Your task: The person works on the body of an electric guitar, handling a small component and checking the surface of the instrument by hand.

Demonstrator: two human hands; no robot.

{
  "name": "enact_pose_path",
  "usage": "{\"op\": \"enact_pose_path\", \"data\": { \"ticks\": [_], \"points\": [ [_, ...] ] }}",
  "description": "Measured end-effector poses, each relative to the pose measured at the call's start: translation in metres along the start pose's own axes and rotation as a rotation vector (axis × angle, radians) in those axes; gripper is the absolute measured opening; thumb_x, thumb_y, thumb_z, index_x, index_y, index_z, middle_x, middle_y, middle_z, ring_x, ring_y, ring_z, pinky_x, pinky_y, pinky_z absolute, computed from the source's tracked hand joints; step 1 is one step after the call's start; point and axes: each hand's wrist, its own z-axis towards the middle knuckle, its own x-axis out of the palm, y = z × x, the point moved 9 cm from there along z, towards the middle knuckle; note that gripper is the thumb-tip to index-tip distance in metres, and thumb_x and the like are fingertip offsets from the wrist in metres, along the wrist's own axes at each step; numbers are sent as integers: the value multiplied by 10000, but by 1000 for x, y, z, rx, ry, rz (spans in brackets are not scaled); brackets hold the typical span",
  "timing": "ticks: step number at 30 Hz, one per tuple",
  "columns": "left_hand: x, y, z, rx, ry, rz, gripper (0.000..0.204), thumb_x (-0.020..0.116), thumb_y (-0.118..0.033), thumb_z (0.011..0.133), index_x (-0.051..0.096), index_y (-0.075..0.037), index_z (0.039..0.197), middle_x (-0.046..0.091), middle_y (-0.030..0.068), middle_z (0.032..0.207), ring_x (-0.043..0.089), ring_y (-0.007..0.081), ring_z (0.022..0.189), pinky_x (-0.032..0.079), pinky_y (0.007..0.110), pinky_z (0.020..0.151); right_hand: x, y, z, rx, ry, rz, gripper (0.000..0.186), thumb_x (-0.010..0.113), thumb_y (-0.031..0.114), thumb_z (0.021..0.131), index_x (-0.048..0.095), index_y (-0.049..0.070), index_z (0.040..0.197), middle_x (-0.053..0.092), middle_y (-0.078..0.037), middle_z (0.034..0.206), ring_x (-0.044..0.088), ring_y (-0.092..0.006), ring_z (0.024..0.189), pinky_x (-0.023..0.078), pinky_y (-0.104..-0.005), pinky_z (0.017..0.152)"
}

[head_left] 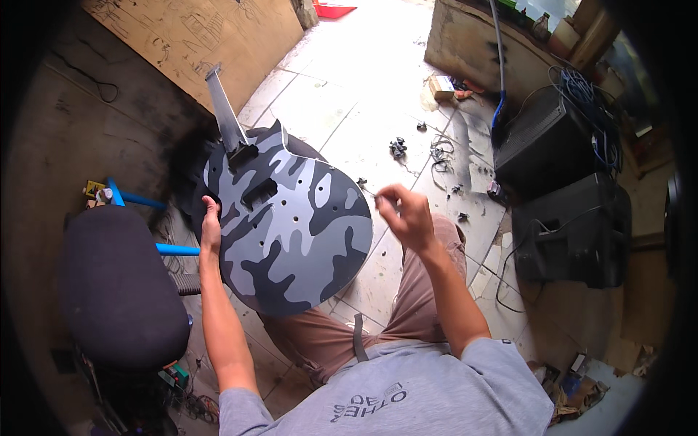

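Note:
An electric guitar body [291,240] in grey, black and light grey camouflage tilts over my legs, with several holes, a dark central cavity and a pale neck piece [225,109] sticking up at its top. My left hand [210,221] grips its left edge, thumb on the face, other fingers mostly hidden. My right hand [402,218] is just right of the body's right edge, fingers curled in a pinch; I cannot make out what, if anything, is between them.
Black padded seat [120,283] at left beside blue bars [142,200]; wooden board [182,36] behind. Small black scraps and coiled wire [440,156] lie on the tiled floor [334,87]. Two black speaker-like cases [567,240] with cables stand at right; clutter [582,385] lower right.

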Motion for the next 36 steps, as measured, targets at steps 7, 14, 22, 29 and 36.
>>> {"op": "enact_pose_path", "data": {
  "ticks": [7,14,22,29,36],
  "points": [
    [2,9,11,23,51,-58,975,247,-708,1083,253,107,1618,318,179,1695,316,244,1560,201,323,1282,10,53,-94,-58,-93,-21,104,707,3,874,712,7,978,737,-116,826,749,-215,713,585,-318,642],
    [15,3,5,1,110,-95,1017,259,-740,1060,310,124,1594,398,176,1652,400,249,1504,273,324,1254,14,53,-98,-91,-165,-149,117,715,10,880,709,13,997,724,-113,819,729,-234,692,569,-338,622],
    [9,0,4,32,95,-53,1003,250,-722,1072,332,139,1578,454,172,1609,456,239,1458,317,313,1232,6,42,-73,-111,-184,-143,101,723,26,888,706,32,987,713,-104,796,713,-230,657,555,-336,597],
    [2,0,4,94,52,-33,984,246,-710,1080,342,133,1576,455,164,1610,456,232,1461,317,305,1231,17,58,-95,-161,-141,-186,105,720,39,875,706,39,979,707,-93,769,704,-211,622,551,-331,580],
    [11,-12,-8,37,42,-11,1002,249,-721,1073,321,139,1581,427,175,1632,423,245,1491,292,313,1244,2,46,-62,-167,-185,-176,63,724,45,911,710,43,973,715,-95,771,706,-205,619,551,-333,578]
  ]
}}
